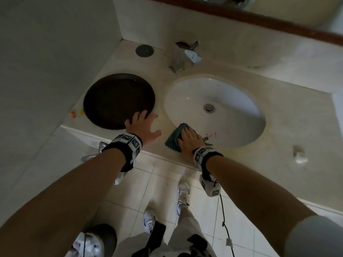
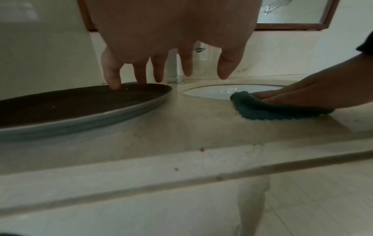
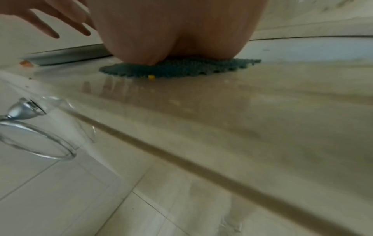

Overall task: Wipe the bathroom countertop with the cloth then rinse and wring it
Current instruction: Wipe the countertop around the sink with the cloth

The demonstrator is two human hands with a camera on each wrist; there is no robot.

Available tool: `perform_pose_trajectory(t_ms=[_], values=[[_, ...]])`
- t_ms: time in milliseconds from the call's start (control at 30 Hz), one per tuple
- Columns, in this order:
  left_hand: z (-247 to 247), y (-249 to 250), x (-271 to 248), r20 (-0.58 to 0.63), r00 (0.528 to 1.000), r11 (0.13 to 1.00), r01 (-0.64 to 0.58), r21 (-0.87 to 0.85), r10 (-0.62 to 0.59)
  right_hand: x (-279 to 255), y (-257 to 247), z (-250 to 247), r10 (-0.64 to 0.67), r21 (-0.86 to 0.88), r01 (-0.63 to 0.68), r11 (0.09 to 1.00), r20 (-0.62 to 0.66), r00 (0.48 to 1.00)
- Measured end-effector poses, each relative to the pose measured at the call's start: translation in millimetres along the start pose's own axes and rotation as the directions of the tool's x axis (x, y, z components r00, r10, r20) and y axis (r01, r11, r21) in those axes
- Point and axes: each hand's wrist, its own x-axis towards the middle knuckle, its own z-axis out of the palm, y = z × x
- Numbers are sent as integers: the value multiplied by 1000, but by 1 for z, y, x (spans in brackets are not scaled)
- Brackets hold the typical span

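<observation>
A teal knitted cloth lies flat on the beige countertop, at the front rim of the white sink. My right hand presses down on it with flat fingers; in the left wrist view the cloth sticks out from under that hand. In the right wrist view the palm covers most of the cloth. My left hand hovers open with spread fingers over the edge of a dark round tray, the fingertips close to its rim.
A chrome faucet stands behind the sink. A round dark cap sits in the back corner. Small orange and yellow bits lie left of the tray. A white object rests on the counter at right. A chrome ring hangs below the counter edge.
</observation>
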Motion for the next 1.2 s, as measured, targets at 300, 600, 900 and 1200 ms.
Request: perform_pose_trajectory(t_ms=[300,600,900,1200], values=[[10,20,10,-15,999,999,-49,0,49,-31,48,9,51,-50,-49,998,22,998],[0,-27,11,-23,998,998,65,4,-65,10,11,-6,-14,-10,15,1000,66,998],[-5,-38,20,-40,986,986,160,-46,-162,63,-36,-21,-144,-12,144,989,44,989],[-12,-36,18,-51,989,990,139,-37,-141,65,-44,-20,-123,-35,124,992,43,992]])
